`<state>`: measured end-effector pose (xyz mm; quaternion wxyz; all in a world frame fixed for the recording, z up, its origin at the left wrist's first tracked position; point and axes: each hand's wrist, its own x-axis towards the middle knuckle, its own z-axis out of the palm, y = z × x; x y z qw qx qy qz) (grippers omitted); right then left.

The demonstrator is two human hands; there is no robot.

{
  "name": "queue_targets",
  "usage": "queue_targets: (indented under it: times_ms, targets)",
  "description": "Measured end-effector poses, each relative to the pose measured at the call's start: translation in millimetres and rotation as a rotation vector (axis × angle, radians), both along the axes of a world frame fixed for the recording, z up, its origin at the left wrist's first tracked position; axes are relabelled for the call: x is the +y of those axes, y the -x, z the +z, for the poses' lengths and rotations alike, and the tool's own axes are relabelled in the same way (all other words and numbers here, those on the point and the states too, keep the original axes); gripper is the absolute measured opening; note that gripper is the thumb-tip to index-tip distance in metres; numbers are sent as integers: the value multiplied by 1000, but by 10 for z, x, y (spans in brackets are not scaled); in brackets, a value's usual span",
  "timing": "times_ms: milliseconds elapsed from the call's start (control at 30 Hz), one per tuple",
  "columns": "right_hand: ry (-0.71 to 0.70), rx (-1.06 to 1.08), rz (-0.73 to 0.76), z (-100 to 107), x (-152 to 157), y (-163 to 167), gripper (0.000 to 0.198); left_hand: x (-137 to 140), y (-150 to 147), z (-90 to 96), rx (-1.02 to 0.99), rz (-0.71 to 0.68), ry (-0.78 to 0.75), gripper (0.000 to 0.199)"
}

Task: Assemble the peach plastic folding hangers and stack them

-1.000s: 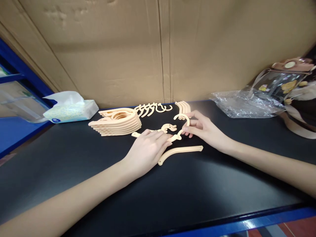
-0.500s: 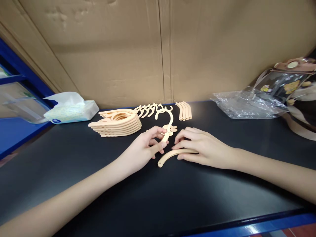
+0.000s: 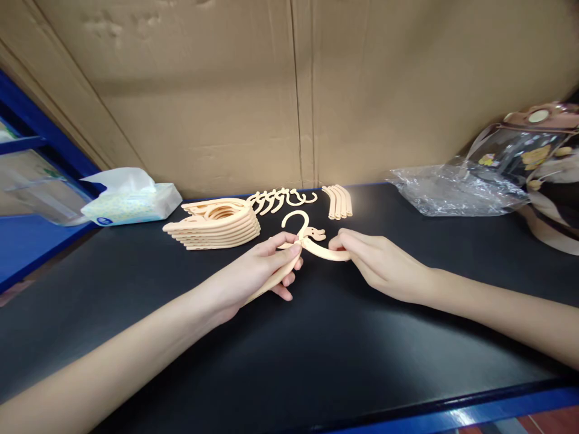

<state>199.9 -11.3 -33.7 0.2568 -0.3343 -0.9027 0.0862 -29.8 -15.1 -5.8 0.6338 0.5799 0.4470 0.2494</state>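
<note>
Near the table's middle, my left hand (image 3: 266,256) grips a cream hanger, fingers around the base of its hook (image 3: 302,216) and one curved arm (image 3: 274,281) running back under the palm. My right hand (image 3: 384,262) pinches the outer end of a second curved hanger arm (image 3: 328,254). The inner end of that arm meets the hook's base at my left fingertips; whether it is fastened I cannot tell. Just behind lies a small cream piece (image 3: 315,233), partly covered. Farther back are a stack of folded hangers (image 3: 221,226), a row of hooks (image 3: 271,200) and several loose arms (image 3: 340,202).
A tissue pack (image 3: 131,202) sits at the back left of the black table (image 3: 289,361). Crumpled clear plastic (image 3: 456,190) and a clear bottle with a strap (image 3: 515,150) stand at the back right. Brown cardboard (image 3: 203,96) rises behind the table.
My right hand has lifted and turned its curved arm, bringing one end to the hook's base. My left hand has turned the hook piece, so the attached arm now points toward me.
</note>
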Motion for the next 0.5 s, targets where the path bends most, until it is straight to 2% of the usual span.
queue_targets:
  times_ms: [167,400,500]
  targets:
    - [-9,21,-110,34,-12,3,19,12,-6,-21,-91,-13,77,13]
    - [-79,-60,-81,5,9,1,18,63,3,-57,-155,53,116,10]
    - [-159,-112,-61,-6,27,-4,21,67,-6,-64,-143,93,117,11]
